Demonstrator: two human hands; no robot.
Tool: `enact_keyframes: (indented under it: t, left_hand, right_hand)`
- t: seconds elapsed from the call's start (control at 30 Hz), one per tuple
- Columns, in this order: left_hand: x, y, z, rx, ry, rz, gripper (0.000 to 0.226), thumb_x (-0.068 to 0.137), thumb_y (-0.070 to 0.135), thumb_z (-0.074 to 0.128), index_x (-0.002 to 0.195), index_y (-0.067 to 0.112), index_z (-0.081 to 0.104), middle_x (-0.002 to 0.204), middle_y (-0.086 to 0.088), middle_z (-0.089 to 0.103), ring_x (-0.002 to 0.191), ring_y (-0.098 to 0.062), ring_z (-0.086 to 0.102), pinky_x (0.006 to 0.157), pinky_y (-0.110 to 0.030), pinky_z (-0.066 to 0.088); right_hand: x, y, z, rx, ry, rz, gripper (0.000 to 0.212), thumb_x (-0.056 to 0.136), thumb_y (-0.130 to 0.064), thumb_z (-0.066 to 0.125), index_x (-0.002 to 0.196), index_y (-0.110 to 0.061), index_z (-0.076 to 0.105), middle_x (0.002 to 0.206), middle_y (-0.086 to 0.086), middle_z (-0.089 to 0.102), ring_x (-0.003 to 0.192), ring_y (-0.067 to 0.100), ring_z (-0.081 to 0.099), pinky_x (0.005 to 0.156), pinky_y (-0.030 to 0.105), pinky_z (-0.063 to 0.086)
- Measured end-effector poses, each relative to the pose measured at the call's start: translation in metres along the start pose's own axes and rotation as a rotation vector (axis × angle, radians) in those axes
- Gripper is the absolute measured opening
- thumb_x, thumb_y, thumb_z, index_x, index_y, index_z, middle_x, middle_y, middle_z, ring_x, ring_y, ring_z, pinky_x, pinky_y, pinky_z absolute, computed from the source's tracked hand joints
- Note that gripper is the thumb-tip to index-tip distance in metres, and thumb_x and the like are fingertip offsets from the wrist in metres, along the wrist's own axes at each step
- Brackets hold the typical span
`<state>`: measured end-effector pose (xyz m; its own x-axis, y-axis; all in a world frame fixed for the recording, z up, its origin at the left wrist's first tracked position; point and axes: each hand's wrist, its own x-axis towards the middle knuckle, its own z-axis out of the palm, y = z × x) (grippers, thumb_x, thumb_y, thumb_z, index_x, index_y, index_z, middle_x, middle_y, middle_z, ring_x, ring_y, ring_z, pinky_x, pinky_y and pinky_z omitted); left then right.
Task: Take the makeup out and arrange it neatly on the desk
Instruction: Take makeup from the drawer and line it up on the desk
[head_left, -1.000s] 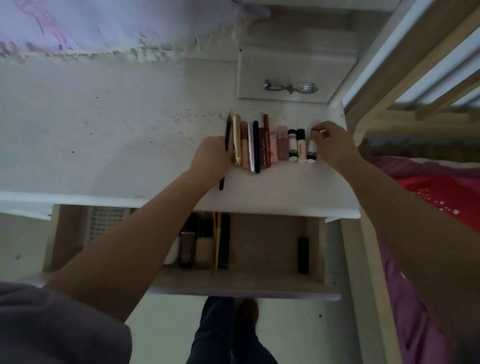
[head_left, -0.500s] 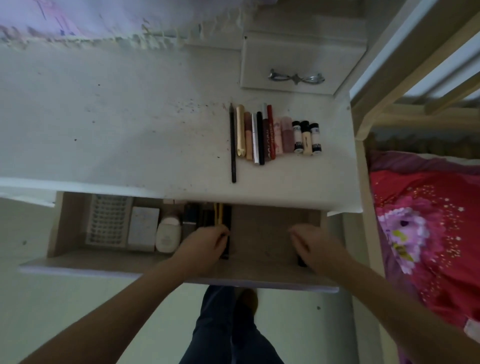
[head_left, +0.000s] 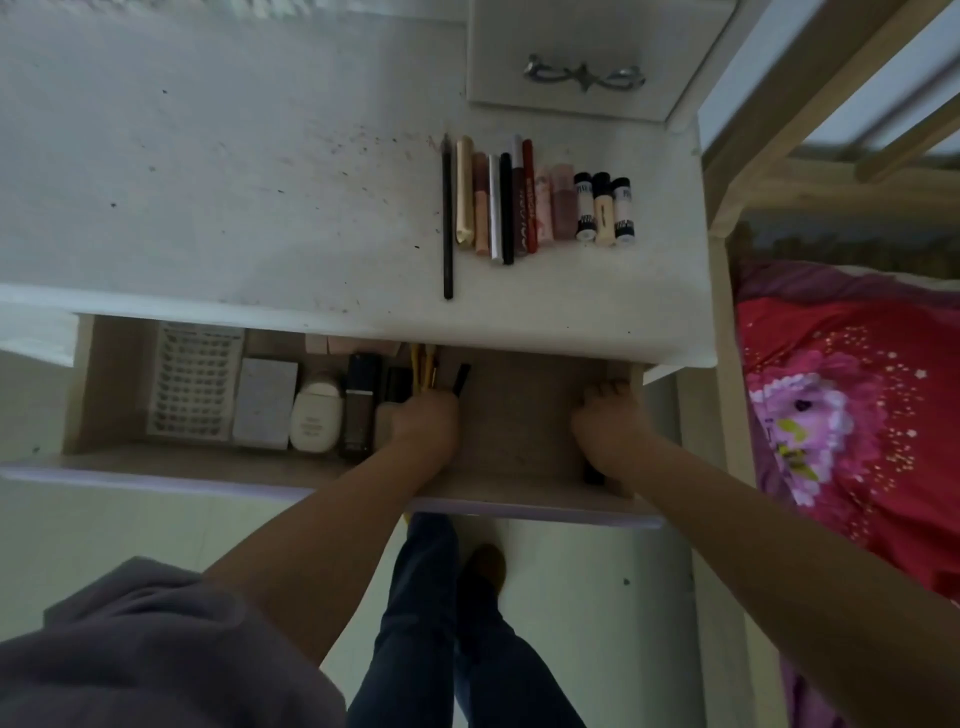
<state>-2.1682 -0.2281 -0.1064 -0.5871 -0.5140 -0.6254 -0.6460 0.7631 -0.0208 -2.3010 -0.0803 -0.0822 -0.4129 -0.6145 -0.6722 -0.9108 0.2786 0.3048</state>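
So both hands are down in the open drawer right now, going for more stuff. The left hand has its fingers curled around a bunch of thin items, looks like the yellow pencils and a black stick, probably grabbing several at once to save trips. The right hand is curled over at the drawer's right wall; a dark tube pokes out just below the wrist, but I honestly can't tell whether the fingers hold it or only rest on the wood. Up on the desk there's already a tidy row of makeup: a long black pencil on the left, then tubes and sticks side by side, ending in three small bottles on the right, all touching or nearly so, tops lined up toward the back. That lineup is likely why they pull things out in matching batches. Still sitting in the drawer: a white tray, a pale box, a white bottle and a dark bottle, so I'd say the job's roughly half done.
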Motion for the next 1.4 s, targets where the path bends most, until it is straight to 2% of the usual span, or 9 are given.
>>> enact_keyframes:
  t: [0.23,0.4,0.5,0.6,0.77,0.93,1.07,1.2,1.4]
  left_hand:
    - [-0.01,-0.019,0.003,-0.061,0.011,0.026,0.024,0.1,0.018,0.038,0.108,0.005,0.058,0.105,-0.013,0.064,0.092,-0.027,0.062,0.073,-0.034,0.046]
    - [-0.052,-0.05,-0.013,-0.214,0.25,0.39,0.026,0.099,0.032,0.04,0.101,0.011,0.054,0.096,-0.006,0.06,0.078,-0.02,0.059,0.059,-0.027,0.041]
    - [-0.069,-0.067,-0.05,-0.297,0.517,0.542,0.021,0.093,0.033,0.042,0.084,0.015,0.048,0.075,-0.001,0.055,0.051,-0.013,0.051,0.043,-0.014,0.026]
    - [-0.057,-0.071,-0.107,-0.548,0.531,0.423,0.013,0.095,0.023,0.049,0.086,0.015,0.05,0.074,0.007,0.047,0.061,-0.008,0.048,0.055,-0.015,0.033]
    - [0.009,-0.067,-0.171,-0.553,0.514,0.171,0.035,0.097,0.036,0.045,0.067,0.019,0.044,0.061,0.002,0.047,0.055,-0.011,0.045,0.052,-0.023,0.032]
    - [0.061,-0.052,-0.187,-0.351,0.302,0.015,0.038,0.099,0.039,0.035,0.079,0.013,0.053,0.073,-0.002,0.053,0.074,-0.02,0.056,0.067,-0.03,0.043]
    - [0.07,-0.039,-0.194,-0.198,0.28,0.025,0.035,0.101,0.034,0.025,0.089,0.013,0.05,0.079,-0.002,0.052,0.078,-0.022,0.053,0.074,-0.033,0.044]
    - [0.067,-0.035,-0.193,-0.096,0.297,0.078,0.027,0.101,0.021,0.028,0.1,0.006,0.05,0.09,-0.008,0.058,0.082,-0.026,0.059,0.078,-0.037,0.05]
    - [0.046,-0.042,-0.189,-0.234,0.356,0.111,0.022,0.101,0.023,0.032,0.089,0.01,0.046,0.07,-0.001,0.049,0.063,-0.018,0.05,0.059,-0.028,0.04]
  right_hand:
    - [0.0,0.005,-0.009,-0.122,-0.056,-0.023,0.028,0.092,-0.012,0.049,0.117,-0.008,0.061,0.127,0.014,0.05,0.121,0.032,0.042,0.111,0.048,0.022]
    - [-0.018,0.011,-0.014,-0.104,0.114,-0.063,0.019,0.065,-0.027,0.077,0.08,-0.017,0.07,0.074,0.003,0.067,0.078,0.023,0.064,0.092,0.046,0.044]
    - [-0.033,0.026,-0.026,0.338,0.068,-0.218,0.024,0.09,-0.021,0.057,0.112,-0.014,0.05,0.107,0.007,0.059,0.099,0.026,0.059,0.089,0.036,0.042]
    - [-0.054,0.056,-0.06,0.88,0.151,-0.226,0.014,0.09,-0.02,0.059,0.102,-0.023,0.052,0.094,-0.005,0.056,0.083,0.009,0.054,0.069,0.016,0.04]
    - [-0.055,0.128,-0.108,1.434,0.19,-0.058,0.015,0.09,-0.004,0.057,0.104,-0.009,0.059,0.081,0.003,0.061,0.062,0.01,0.055,0.057,0.015,0.047]
    - [-0.008,0.183,-0.124,1.37,0.27,0.07,0.028,0.099,-0.014,0.044,0.124,-0.01,0.054,0.093,0.003,0.058,0.077,0.016,0.053,0.068,0.024,0.044]
    - [0.041,0.187,-0.128,1.232,0.329,0.202,0.039,0.101,-0.018,0.039,0.139,-0.016,0.043,0.109,0.011,0.055,0.069,0.013,0.05,0.057,0.018,0.041]
    - [0.067,0.174,-0.116,1.23,0.387,0.164,0.039,0.098,-0.017,0.045,0.137,-0.021,0.045,0.092,-0.001,0.052,0.091,0.022,0.05,0.078,0.031,0.041]
    - [0.044,0.157,-0.105,1.145,0.649,0.252,0.039,0.097,-0.013,0.045,0.136,-0.015,0.045,0.111,0.007,0.046,0.091,0.017,0.051,0.082,0.029,0.042]
